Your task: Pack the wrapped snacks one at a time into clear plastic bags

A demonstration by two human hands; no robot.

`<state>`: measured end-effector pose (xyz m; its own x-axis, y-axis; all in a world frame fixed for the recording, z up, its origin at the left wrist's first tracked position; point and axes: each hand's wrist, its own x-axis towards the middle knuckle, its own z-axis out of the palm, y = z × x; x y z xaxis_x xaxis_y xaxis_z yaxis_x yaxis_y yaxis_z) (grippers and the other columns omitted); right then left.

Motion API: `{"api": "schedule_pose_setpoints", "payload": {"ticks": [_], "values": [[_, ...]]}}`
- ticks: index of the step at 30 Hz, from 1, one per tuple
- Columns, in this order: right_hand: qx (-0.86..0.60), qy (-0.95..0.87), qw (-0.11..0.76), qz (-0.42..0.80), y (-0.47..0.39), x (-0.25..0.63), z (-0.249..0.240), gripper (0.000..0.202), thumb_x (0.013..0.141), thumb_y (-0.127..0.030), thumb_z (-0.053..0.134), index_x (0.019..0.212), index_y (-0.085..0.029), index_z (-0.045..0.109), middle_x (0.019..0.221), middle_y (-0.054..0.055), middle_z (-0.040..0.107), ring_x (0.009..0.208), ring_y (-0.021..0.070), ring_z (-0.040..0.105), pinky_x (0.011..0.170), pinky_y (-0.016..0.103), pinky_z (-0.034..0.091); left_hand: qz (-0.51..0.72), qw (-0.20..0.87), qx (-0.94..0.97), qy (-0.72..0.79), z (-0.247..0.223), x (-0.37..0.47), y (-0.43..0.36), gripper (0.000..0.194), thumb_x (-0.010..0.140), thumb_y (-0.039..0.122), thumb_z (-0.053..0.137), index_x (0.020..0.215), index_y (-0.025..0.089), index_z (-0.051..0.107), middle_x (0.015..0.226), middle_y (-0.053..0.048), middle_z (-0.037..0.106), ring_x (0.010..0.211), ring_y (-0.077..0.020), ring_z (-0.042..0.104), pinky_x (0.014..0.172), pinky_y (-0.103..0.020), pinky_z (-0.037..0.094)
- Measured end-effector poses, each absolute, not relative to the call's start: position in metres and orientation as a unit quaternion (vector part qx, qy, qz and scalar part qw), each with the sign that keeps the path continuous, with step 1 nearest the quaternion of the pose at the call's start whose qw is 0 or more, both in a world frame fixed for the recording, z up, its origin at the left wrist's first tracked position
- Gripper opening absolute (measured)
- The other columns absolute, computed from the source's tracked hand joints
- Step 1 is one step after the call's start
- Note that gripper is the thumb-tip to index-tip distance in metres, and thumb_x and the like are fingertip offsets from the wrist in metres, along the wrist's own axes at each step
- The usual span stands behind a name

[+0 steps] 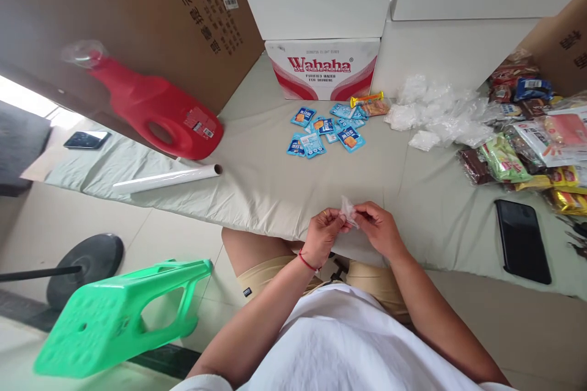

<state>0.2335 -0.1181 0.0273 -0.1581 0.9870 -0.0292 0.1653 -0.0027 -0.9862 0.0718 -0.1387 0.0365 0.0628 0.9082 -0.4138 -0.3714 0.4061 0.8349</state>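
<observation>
Left hand (323, 236) and right hand (376, 229): fingertips pinching clear plastic (348, 212) | plastic: between both grips, sticking out on far side

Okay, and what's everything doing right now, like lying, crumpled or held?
Held plastic: crumpled, between left hand and right hand
Plastic pile: crumpled, heaped
Blue packets: in a loose pile
White roll: lying flat
Right-side phone: lying, dark
Snack packs: piled up
Red bottle: upright or tipped, can't tell
Green stool: empty

White shirt (330, 342), red bracelet (308, 261)
</observation>
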Motion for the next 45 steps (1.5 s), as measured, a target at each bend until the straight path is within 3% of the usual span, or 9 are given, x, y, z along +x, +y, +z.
{"api": "schedule_pose_setpoints", "payload": {"ticks": [8, 13, 17, 20, 26, 30, 34, 41, 45], "values": [[-0.514, -0.268, 0.470, 0.666, -0.116, 0.279, 0.042, 0.040, 0.064, -0.048, 0.091, 0.077, -0.020, 0.066, 0.067, -0.005, 0.051, 0.054, 0.0072, 0.038, 0.043, 0.018, 0.029, 0.484, 0.741, 0.180, 0.429, 0.044, 0.051, -0.132, 0.026, 0.064, 0.028, 0.083, 0.075, 0.017, 0.061, 0.079, -0.002, 0.066, 0.073, -0.0124, 0.062, 0.068, -0.025, 0.049], [-0.550, -0.334, 0.447, 0.621, -0.127, 0.283, 0.036, 0.038, 0.074, -0.054, 0.083, 0.079, -0.021, 0.066, 0.069, -0.004, 0.050, 0.054, 0.0083, 0.036, 0.044, 0.020, 0.032, 0.481, 0.733, 0.167, 0.451, 0.046, 0.053, -0.130, 0.038, 0.069, 0.040, 0.084, 0.080, 0.021, 0.053, 0.070, 0.005, 0.054, 0.063, -0.0098, 0.053, 0.062, -0.024, 0.048], [-0.634, -0.500, 0.462, 0.367, -0.132, 0.284, 0.038, 0.026, 0.089, -0.049, 0.069, 0.098, -0.024, 0.072, 0.089, 0.003, 0.065, 0.073, 0.0158, 0.055, 0.063, 0.028, 0.047, 0.480, 0.675, 0.258, 0.497, 0.044, 0.057, -0.133, 0.038, 0.075, 0.048, 0.081, 0.084, 0.022, 0.055, 0.067, 0.007, 0.048, 0.059, -0.0077, 0.044, 0.056, -0.021, 0.038], [-0.618, -0.574, 0.473, 0.255, -0.132, 0.283, 0.053, 0.018, 0.096, -0.040, 0.062, 0.101, -0.027, 0.072, 0.092, 0.004, 0.066, 0.078, 0.0179, 0.058, 0.069, 0.031, 0.048, 0.472, 0.644, 0.317, 0.512, 0.043, 0.058, -0.136, 0.034, 0.079, 0.048, 0.077, 0.085, 0.021, 0.058, 0.069, 0.006, 0.049, 0.061, -0.0079, 0.043, 0.059, -0.022, 0.038], [-0.491, -0.687, 0.390, 0.366, -0.127, 0.257, 0.058, 0.018, 0.093, -0.033, 0.066, 0.109, -0.028, 0.073, 0.104, 0.006, 0.065, 0.062, 0.0129, 0.053, 0.060, 0.030, 0.049, 0.467, 0.655, 0.340, 0.488, 0.051, 0.061, -0.139, 0.037, 0.077, 0.050, 0.079, 0.081, 0.019, 0.059, 0.073, 0.002, 0.055, 0.068, -0.0101, 0.050, 0.067, -0.024, 0.043], [-0.472, -0.702, 0.386, 0.367, -0.126, 0.242, 0.049, 0.016, 0.098, -0.029, 0.057, 0.095, -0.027, 0.073, 0.087, 0.004, 0.066, 0.072, 0.0169, 0.061, 0.069, 0.031, 0.052, 0.449, 0.657, 0.331, 0.507, 0.054, 0.063, -0.139, 0.044, 0.080, 0.059, 0.074, 0.075, 0.018, 0.058, 0.067, 0.003, 0.052, 0.063, -0.0101, 0.047, 0.063, -0.024, 0.042], [-0.469, -0.699, 0.419, 0.341, -0.130, 0.245, 0.052, 0.015, 0.099, -0.028, 0.057, 0.099, -0.028, 0.072, 0.092, 0.005, 0.069, 0.080, 0.0181, 0.065, 0.072, 0.032, 0.053, 0.460, 0.631, 0.306, 0.545, 0.052, 0.060, -0.134, 0.044, 0.076, 0.056, 0.078, 0.070, 0.019, 0.054, 0.063, 0.005, 0.049, 0.058, -0.0079, 0.044, 0.057, -0.021, 0.038], [-0.451, -0.697, 0.433, 0.352, -0.147, 0.275, 0.047, 0.015, 0.096, -0.023, 0.062, 0.101, -0.032, 0.073, 0.103, 0.004, 0.076, 0.096, 0.0213, 0.072, 0.085, 0.037, 0.057, 0.477, 0.655, 0.208, 0.547, 0.047, 0.049, -0.125, 0.048, 0.073, 0.061, 0.077, 0.075, 0.020, 0.053, 0.071, 0.002, 0.059, 0.064, -0.0112, 0.060, 0.059, -0.024, 0.053], [-0.474, -0.698, 0.395, 0.364, -0.159, 0.283, 0.036, 0.016, 0.095, -0.025, 0.062, 0.104, -0.032, 0.073, 0.101, 0.004, 0.077, 0.094, 0.0226, 0.074, 0.083, 0.037, 0.059, 0.452, 0.619, 0.271, 0.583, 0.043, 0.048, -0.128, 0.051, 0.080, 0.069, 0.068, 0.074, 0.020, 0.054, 0.062, 0.002, 0.060, 0.051, -0.0113, 0.057, 0.045, -0.023, 0.043]]}}
